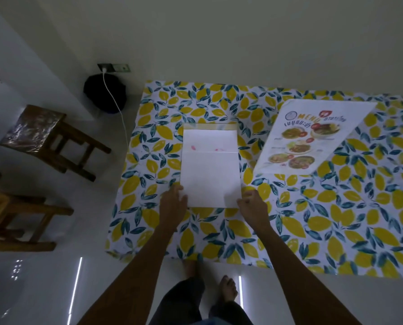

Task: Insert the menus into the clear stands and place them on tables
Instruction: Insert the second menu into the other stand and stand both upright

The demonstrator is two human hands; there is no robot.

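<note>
White glossy floor, bare feet (209,287) nearest, then lemon-print tablecloth (219,235) over table edge. Both forearms reach forward. Left hand (173,204) lies flattish, fingers loosely spread, on the near-left corner of the white sheet (209,177); right hand (252,207) curled narrow, seems to pinch the near-right corner, can't confirm real grip. Sheet is blank side up, partly slid into a clear stand (210,127) lying flat just beyond; stand edges faint, exact insertion depth hard to tell. Judgement: paper light, floppy, buckles easily if pushed from one side; hold both near corners, feed evenly. Stand likely stiff, slick plastic, may skate on the cloth, so pin it by an edge. Right and farther, printed menu (313,139) lies face up, apart from the stand, untouched. Far left off table: wooden stools (52,137), dark bag (105,92) with white cable at the wall.
</note>
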